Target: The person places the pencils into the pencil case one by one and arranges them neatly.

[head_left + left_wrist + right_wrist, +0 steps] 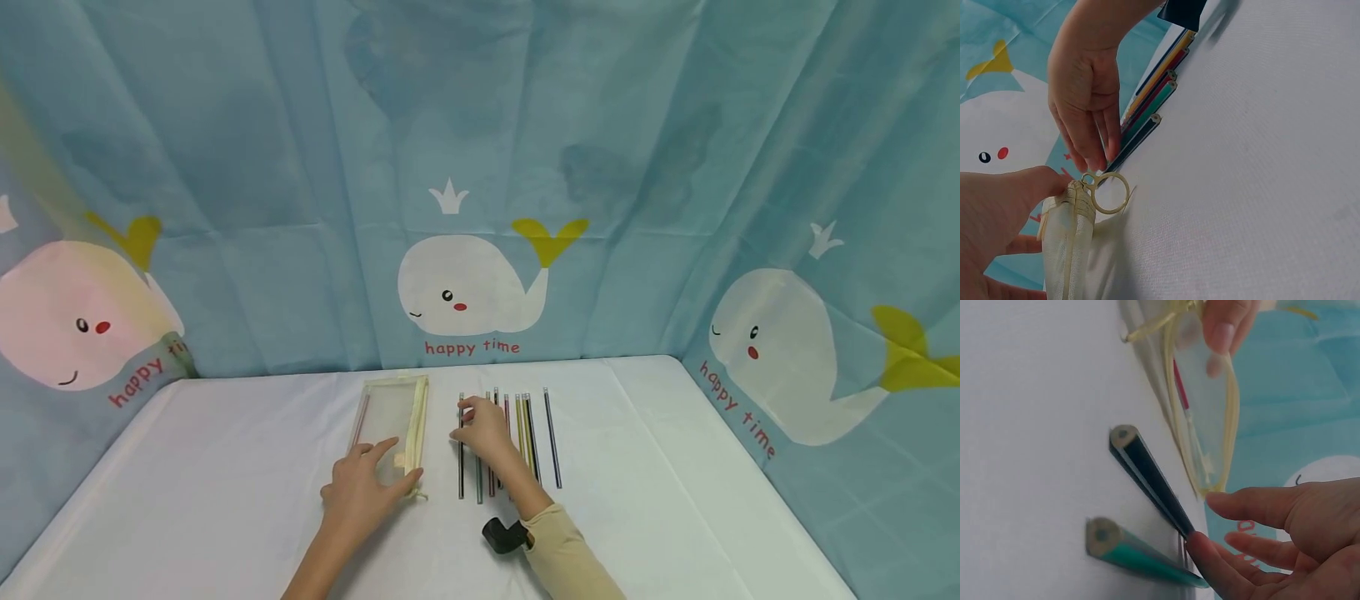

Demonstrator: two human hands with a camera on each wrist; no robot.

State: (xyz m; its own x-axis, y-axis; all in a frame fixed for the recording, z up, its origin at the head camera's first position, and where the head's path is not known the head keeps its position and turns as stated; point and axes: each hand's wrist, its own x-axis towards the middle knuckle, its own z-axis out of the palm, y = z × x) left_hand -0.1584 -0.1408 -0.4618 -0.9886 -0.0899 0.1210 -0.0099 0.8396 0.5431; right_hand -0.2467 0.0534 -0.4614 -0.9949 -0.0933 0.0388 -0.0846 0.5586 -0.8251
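A pale mesh zip pencil case (pixel 392 404) lies on the white table, with a pinkish-red pencil (pixel 1180 386) showing through its mesh. My left hand (pixel 362 493) grips its near part, thumb at the zipper edge and fingers spread over the other side. In the right wrist view the mouth of the case gapes. A gold ring (pixel 1125 199) hangs from the zipper end. My right hand (pixel 489 432) is over the leftmost dark pencil (pixel 1150 478), one fingertip at that pencil's far part and the thumb held apart. Beside it lies a green pencil (pixel 1138 555).
Several more coloured pencils lie in a loose row to the right, ending with a dark blue pencil (pixel 552 442). A black wrist device (pixel 504 536) sits at my right sleeve (pixel 566 554). A blue whale-print curtain (pixel 465 125) hangs behind the white table (pixel 675 500).
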